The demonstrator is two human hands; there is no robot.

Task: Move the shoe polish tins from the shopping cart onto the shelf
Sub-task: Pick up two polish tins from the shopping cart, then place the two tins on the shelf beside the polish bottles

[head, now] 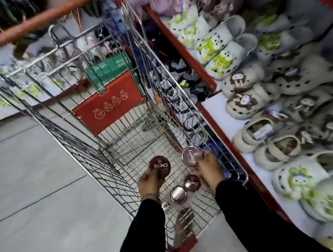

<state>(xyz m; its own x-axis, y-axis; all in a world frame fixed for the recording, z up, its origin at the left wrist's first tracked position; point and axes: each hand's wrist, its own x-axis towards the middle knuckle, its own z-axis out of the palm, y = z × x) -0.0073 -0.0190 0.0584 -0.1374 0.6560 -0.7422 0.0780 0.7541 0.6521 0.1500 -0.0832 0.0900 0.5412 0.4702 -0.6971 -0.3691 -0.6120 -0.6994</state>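
Four round, flat shoe polish tins with glossy metal lids sit inside a wire shopping cart (116, 116), two of them lifted by a person in black sleeves. The left hand (148, 182) grips a dark red tin (159, 166) by its edge, white lettering showing across the lid. The right hand (208, 167) is closed on a paler tin (191, 155) whose shiny lid catches the light. Between the two forearms, a second red tin (192, 182) and a pinkish reflective tin (178, 194) rest side by side on the steel grid of the cart's floor. A thin bracelet (149, 195) circles the left wrist. The cart has a red plastic child-seat flap (109, 106) printed with round warning icons and an orange-red handle bar (35, 21) at its far end. To the right, just beside the cart, a white shelf (215, 109) edged in red carries rows of perforated foam clogs (234, 49) in cream, white and lilac, many topped with green or brown cartoon charms. Pale grey floor tiles (28, 180) stretch to the left.
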